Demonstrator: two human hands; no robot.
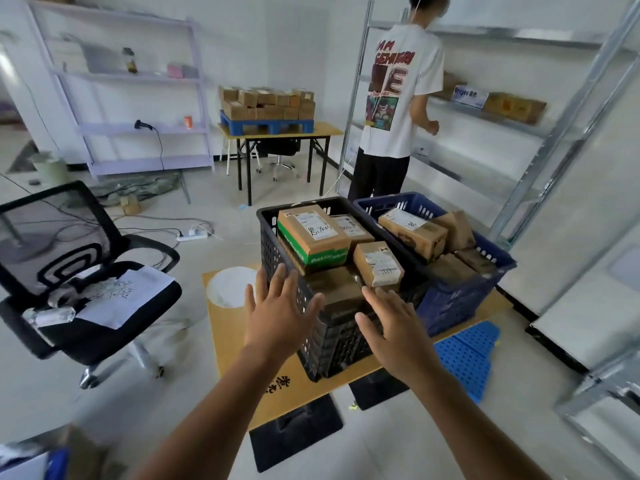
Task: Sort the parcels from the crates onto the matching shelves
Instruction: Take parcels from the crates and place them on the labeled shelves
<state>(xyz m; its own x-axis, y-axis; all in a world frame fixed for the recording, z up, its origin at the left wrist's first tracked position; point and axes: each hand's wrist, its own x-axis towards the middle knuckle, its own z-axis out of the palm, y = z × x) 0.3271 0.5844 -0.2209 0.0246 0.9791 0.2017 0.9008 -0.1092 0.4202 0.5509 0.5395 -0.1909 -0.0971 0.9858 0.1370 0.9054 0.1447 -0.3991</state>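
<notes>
Beyond left grip [277, 317], green-sided box [313, 237]: printed "Prot…", rest unclear; label handwriting roughly "17605". Just past right grip [394, 327], small box [378, 265]: "24" at corner. Far back, T-shirt [401, 88]: "I AM", large "E".

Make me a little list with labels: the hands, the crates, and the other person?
left hand: open, fingers spread, at the black crate's near corner
right hand: open, holding nothing, over the same crate
black crate: labelled parcels, plus a green-sided parcel
blue crate: brown parcels, beside the black one
other person: facing the metal shelf, back turned
</notes>
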